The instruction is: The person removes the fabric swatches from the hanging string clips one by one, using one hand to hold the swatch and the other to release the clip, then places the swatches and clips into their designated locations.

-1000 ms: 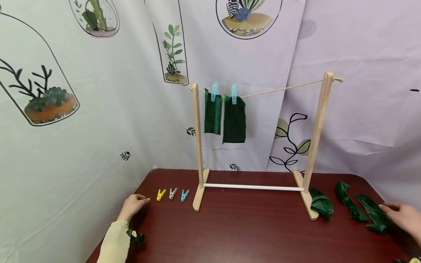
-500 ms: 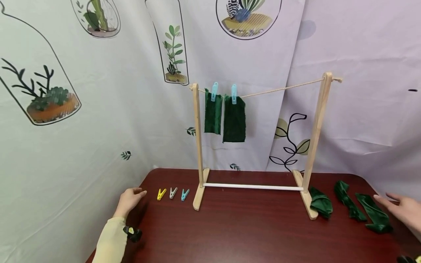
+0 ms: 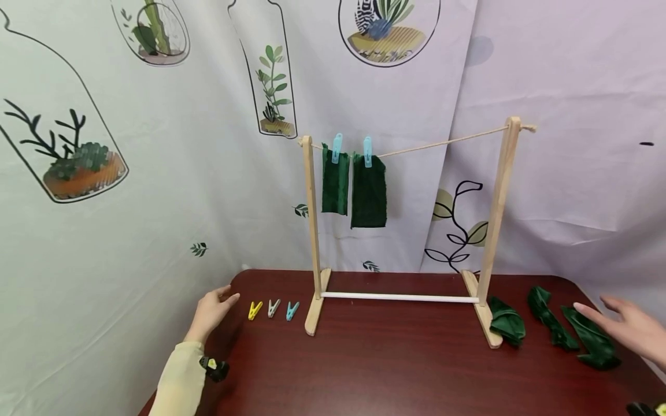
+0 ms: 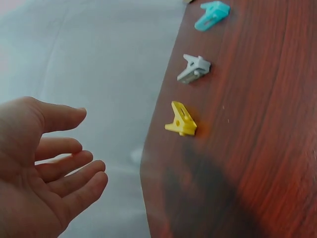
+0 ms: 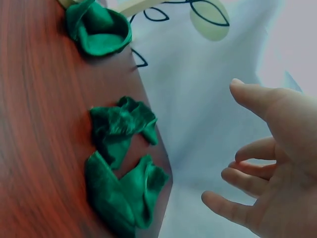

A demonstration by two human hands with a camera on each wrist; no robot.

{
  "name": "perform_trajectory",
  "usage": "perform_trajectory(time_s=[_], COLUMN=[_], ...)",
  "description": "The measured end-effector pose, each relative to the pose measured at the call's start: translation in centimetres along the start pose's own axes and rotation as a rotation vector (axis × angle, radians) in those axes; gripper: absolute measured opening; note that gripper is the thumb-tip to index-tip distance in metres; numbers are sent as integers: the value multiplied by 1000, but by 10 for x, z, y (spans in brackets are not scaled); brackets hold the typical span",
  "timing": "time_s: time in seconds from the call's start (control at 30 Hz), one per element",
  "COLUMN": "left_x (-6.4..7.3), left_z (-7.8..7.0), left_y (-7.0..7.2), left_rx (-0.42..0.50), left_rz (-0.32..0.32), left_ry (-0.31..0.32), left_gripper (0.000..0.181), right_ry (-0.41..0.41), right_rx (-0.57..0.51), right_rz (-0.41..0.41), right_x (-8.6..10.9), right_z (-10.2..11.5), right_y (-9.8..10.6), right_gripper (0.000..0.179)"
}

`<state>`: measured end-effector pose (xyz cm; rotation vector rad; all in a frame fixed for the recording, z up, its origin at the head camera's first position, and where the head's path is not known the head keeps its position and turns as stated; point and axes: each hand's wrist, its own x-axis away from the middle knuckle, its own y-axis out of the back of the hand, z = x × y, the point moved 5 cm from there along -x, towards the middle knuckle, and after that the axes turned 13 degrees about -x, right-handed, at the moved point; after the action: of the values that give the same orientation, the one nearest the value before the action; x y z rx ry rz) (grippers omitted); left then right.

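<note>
My left hand is raised at the table's left edge, fingers relaxed and holding nothing. Nearest to it lies a yellow clothespin, then a white clothespin and a blue clothespin in a row. At the right edge my right hand hovers with its fingers spread, also holding nothing. Close to it are three crumpled green cloths: one nearest the hand, a twisted middle cloth, and another cloth against the rack's foot. Two green cloths hang from the line under blue clothespins.
A wooden rack stands at the back of the dark red table, with a string between its posts and a white bar low down. A printed curtain hangs behind and to the left.
My right hand has come away from the nearest cloth, its fingers opening, then shifted slightly left above it. My left hand has moved a little. The cloths and clothespins stay in place.
</note>
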<state>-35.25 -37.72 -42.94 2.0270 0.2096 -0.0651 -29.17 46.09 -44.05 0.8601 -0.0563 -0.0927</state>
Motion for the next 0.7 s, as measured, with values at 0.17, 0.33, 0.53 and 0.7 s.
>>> perform_trajectory(time_s=[0.17,0.33,0.53,0.7], left_x=[0,0,-4,-3], left_z=[-13,-23,-37,-49], left_y=[0,1,6,8], left_rx=[9,33,49,46], left_rz=[-31,-49,-87,-99], left_ry=[-24,-27,-82,-116], left_gripper=[62,61,59,59], right_ry=[67,106,161,200], right_rx=[8,-11,-35,-13], right_rz=[-68,-88,-92,-109], right_x=[-3,-1,1,3], right_z=[10,27,51,68], right_y=[1,2,3,3], right_gripper=[99,95,90,86])
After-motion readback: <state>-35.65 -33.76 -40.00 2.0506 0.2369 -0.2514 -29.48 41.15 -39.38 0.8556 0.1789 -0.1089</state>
